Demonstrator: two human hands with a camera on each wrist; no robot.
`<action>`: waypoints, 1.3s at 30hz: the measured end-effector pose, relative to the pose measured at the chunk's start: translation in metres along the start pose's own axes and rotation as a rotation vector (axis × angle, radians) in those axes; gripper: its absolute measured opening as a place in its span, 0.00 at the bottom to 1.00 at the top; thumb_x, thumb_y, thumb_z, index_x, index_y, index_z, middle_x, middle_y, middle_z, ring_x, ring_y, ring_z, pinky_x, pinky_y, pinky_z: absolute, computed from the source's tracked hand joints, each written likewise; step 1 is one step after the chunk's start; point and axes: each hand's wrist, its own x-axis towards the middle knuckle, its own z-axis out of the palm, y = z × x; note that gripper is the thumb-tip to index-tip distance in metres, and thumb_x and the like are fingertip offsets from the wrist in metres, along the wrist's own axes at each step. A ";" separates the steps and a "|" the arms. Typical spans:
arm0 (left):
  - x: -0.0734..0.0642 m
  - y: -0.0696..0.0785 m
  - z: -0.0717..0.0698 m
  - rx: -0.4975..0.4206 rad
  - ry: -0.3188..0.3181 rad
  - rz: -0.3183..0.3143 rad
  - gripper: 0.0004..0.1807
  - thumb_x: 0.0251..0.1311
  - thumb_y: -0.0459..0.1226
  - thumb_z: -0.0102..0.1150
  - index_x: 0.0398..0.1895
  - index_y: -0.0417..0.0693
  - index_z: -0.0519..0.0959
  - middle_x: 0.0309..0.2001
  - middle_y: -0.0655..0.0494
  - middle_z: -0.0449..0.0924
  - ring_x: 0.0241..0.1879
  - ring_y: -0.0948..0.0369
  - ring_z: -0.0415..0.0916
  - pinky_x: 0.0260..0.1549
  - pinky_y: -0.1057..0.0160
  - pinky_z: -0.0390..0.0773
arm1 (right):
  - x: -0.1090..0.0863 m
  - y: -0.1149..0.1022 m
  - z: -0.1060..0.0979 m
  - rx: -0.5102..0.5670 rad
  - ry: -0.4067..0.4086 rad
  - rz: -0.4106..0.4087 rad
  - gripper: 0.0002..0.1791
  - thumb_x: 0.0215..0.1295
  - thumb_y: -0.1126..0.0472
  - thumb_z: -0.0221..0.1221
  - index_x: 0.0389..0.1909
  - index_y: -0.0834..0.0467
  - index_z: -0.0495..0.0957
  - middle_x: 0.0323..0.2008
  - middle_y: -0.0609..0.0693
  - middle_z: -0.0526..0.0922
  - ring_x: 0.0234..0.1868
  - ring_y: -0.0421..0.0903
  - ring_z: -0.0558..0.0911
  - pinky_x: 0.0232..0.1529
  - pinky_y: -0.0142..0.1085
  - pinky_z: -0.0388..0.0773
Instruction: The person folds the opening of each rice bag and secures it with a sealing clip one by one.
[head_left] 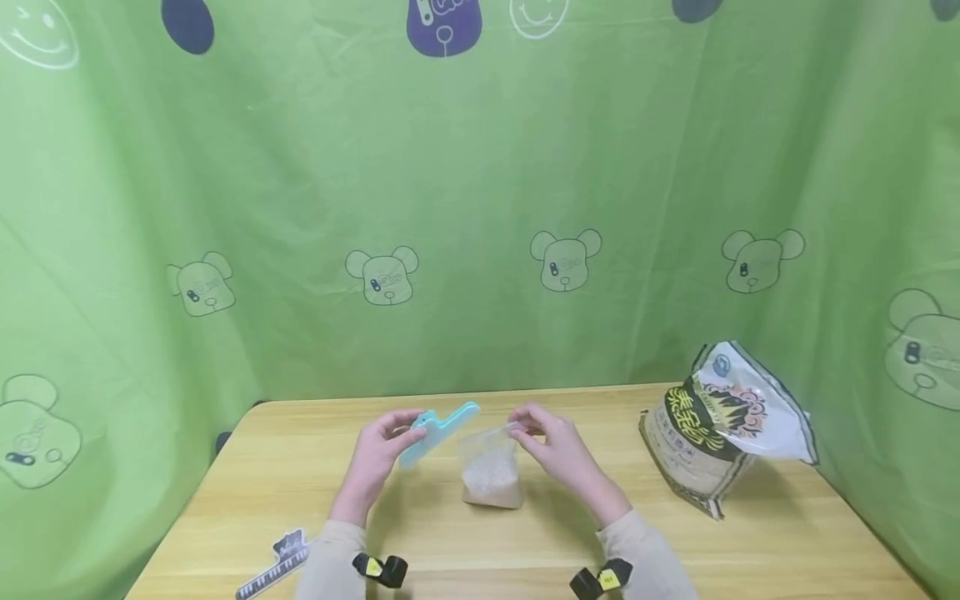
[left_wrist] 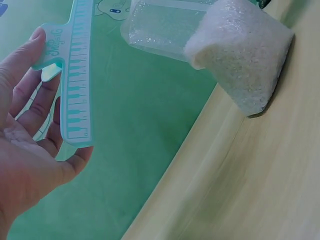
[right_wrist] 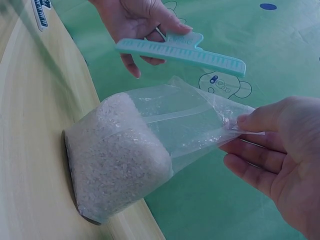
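A turquoise bag clip [left_wrist: 77,75] printed with piano keys is pinched by its tab in my left hand [head_left: 384,450]. My right hand [head_left: 553,442] pinches the top corner of a clear plastic bag [right_wrist: 190,117]. White rice [right_wrist: 117,155] fills the lower part of that bag, which stands upright on the table. In the right wrist view the clip is close to the bag's top but apart from it. The thumb of my left hand [left_wrist: 30,125] presses one side of the tab, with fingers behind it.
On the right of the wooden table [head_left: 420,550] stands a large printed sack [head_left: 705,433], its top folded over. A white clip with black piano keys [head_left: 273,571] lies at the front left. Green patterned cloth [head_left: 465,333] hangs behind and at both sides.
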 end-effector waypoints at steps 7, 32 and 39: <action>0.007 -0.010 0.004 0.049 0.008 0.084 0.18 0.55 0.39 0.68 0.49 0.46 0.82 0.54 0.49 0.82 0.65 0.44 0.69 0.68 0.38 0.60 | 0.001 0.000 0.000 0.002 0.005 -0.009 0.07 0.63 0.65 0.62 0.41 0.56 0.78 0.37 0.49 0.88 0.38 0.46 0.86 0.44 0.37 0.84; 0.007 -0.015 0.009 0.115 0.010 0.150 0.11 0.50 0.37 0.71 0.38 0.47 0.85 0.46 0.51 0.84 0.52 0.58 0.75 0.62 0.51 0.65 | 0.000 -0.001 -0.001 -0.001 -0.010 -0.007 0.06 0.64 0.66 0.61 0.40 0.55 0.78 0.36 0.48 0.88 0.38 0.43 0.86 0.44 0.35 0.83; 0.007 -0.014 0.008 0.148 0.001 0.148 0.11 0.50 0.36 0.72 0.37 0.48 0.85 0.45 0.54 0.84 0.51 0.59 0.75 0.62 0.49 0.65 | 0.000 0.001 0.000 -0.007 -0.005 -0.015 0.06 0.63 0.66 0.61 0.41 0.58 0.78 0.36 0.48 0.88 0.38 0.43 0.86 0.44 0.35 0.83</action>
